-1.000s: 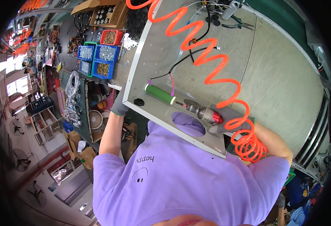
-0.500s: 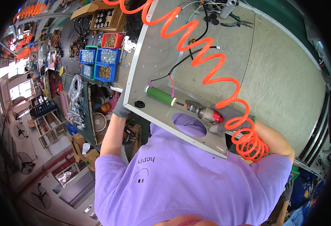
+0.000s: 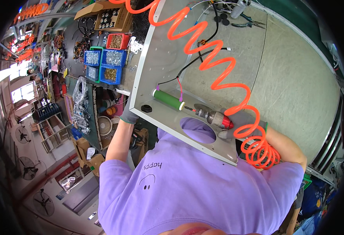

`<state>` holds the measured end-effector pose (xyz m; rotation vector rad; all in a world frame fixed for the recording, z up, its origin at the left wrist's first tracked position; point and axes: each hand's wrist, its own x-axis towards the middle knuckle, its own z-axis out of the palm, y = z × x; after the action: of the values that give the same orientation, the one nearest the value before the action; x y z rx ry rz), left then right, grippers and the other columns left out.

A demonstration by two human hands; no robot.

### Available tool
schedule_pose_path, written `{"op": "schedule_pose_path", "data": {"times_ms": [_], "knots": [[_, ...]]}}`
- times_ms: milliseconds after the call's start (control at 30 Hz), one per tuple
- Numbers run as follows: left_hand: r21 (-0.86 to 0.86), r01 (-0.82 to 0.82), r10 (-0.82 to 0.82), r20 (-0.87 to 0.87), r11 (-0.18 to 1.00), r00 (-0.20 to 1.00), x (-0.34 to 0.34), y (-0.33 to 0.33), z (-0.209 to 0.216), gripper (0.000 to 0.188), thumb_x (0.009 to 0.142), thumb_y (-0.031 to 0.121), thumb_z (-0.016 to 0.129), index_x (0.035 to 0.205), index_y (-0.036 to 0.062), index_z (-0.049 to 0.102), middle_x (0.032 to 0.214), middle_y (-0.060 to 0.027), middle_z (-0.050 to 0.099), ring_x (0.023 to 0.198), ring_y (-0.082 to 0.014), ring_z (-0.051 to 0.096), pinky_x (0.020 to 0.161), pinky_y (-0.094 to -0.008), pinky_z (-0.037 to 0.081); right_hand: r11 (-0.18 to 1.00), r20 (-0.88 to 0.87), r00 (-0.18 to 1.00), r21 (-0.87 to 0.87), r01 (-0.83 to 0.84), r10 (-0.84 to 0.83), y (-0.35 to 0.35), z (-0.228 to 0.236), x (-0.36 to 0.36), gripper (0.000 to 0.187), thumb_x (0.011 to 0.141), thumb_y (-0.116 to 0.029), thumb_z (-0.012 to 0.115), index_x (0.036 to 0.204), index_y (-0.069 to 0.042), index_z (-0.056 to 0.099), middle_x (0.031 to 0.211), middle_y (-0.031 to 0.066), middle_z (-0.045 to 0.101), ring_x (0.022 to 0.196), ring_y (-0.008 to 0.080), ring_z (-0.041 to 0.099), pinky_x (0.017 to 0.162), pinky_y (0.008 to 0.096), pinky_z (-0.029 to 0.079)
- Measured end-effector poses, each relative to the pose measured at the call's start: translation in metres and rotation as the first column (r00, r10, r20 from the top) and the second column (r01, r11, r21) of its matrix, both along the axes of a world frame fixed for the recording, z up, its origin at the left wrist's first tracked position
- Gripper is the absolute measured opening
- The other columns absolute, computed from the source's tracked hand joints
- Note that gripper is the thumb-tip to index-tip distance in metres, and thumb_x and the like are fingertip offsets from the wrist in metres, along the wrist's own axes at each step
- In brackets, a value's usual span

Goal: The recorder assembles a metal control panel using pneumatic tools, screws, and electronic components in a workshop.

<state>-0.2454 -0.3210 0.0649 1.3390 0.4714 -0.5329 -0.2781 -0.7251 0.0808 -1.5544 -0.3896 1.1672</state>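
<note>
A grey sheet-metal housing (image 3: 159, 51) stands in front of me, with a round opening in its near panel. Inside it lies a green tubular resistor (image 3: 168, 99) with white ends and purple-sleeved wire terminals. My right hand (image 3: 238, 122), in a grey glove, is closed around a red and silver power screwdriver (image 3: 218, 118). Its long bit reaches to the resistor's right end. My left hand (image 3: 129, 116), also gloved, is against the housing's outer left corner, its fingers hidden behind the metal. A black grommet (image 3: 146, 108) sits in the panel near that corner.
An orange coiled hose (image 3: 228, 64) crosses over the housing and bunches beside my right forearm. Blue bins (image 3: 110, 74) and a red bin (image 3: 117, 41) of screws stand at the left, near an open carton (image 3: 115, 19). Pliers (image 3: 249, 23) lie on the far worktop.
The view shifts very slightly. The screwdriver stays at the resistor's right end, and both hands keep their places on the tool and the housing.
</note>
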Motion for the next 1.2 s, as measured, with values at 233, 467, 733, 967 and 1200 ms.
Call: {"op": "schedule_pose_path", "data": {"times_ms": [233, 467, 733, 967, 1200], "knots": [[0.724, 0.072, -0.415, 0.308, 0.686, 0.856, 0.055, -0.048, 0.098, 0.028, 0.087, 0.018, 0.06, 0.109, 0.0005, 0.059, 0.096, -0.0053, 0.063, 0.08, -0.0148, 0.057, 0.073, -0.0271, 0.047, 0.997, -0.1, 0.993, 0.042, 0.072, -0.068, -0.002, -0.002, -0.003, 0.054, 0.07, -0.022, 0.072, 0.116, -0.002, 0.052, 0.097, 0.01, 0.057, 0.094, 0.0212, 0.055, 0.081, 0.0342, 0.043], [0.957, 0.274, -0.986, -0.052, -0.094, -0.156, 0.067, -0.142, 0.138, 0.042, 0.076, 0.033, 0.066, 0.11, 0.0098, 0.057, 0.107, -0.0052, 0.058, 0.104, -0.0225, 0.054, 0.09, -0.0364, 0.041, 0.995, -0.134, 0.99, 0.087, 0.058, -0.046, 0.001, -0.007, -0.002, 0.058, 0.071, -0.02, 0.072, 0.121, -0.002, 0.05, 0.106, 0.0108, 0.056, 0.1, 0.0219, 0.053, 0.087, 0.0339, 0.041], [0.718, 0.044, -0.613, -0.559, -0.695, -0.558, 0.065, -0.163, 0.07, 0.033, 0.074, 0.041, 0.064, 0.095, 0.0159, 0.061, 0.092, 0.0032, 0.056, 0.104, -0.0145, 0.05, 0.101, -0.0445, 0.03, 0.952, -0.109, 0.986, 0.266, 0.151, -0.126, 0.0, -0.001, -0.007, 0.021, 0.076, -0.012, 0.062, 0.091, -0.004, 0.05, 0.08, 0.0025, 0.05, 0.075, 0.0137, 0.047, 0.07, 0.03, 0.04], [0.738, 0.067, -0.652, -0.545, -0.672, -0.527, 0.061, -0.156, 0.069, 0.029, 0.077, 0.042, 0.061, 0.091, 0.0167, 0.063, 0.093, 0.0022, 0.058, 0.103, -0.0143, 0.051, 0.1, -0.0434, 0.031, 0.962, -0.091, 0.991, 0.246, 0.121, -0.101, -0.002, -0.005, -0.006, 0.046, 0.077, -0.014, 0.063, 0.12, -0.004, 0.048, 0.088, 0.0037, 0.05, 0.083, 0.0144, 0.047, 0.077, 0.0299, 0.041], [0.698, 0.085, -0.633, -0.582, -0.711, -0.511, 0.06, -0.16, 0.07, 0.029, 0.078, 0.042, 0.06, 0.093, 0.0174, 0.064, 0.093, 0.0011, 0.058, 0.102, -0.0149, 0.052, 0.099, -0.039, 0.03, 0.961, -0.188, 0.981, 0.259, 0.098, -0.049, -0.005, -0.005, -0.005, 0.057, 0.079, -0.017, 0.064, 0.129, -0.002, 0.041, 0.093, 0.0027, 0.049, 0.087, 0.0141, 0.047, 0.08, 0.0299, 0.041]]}}
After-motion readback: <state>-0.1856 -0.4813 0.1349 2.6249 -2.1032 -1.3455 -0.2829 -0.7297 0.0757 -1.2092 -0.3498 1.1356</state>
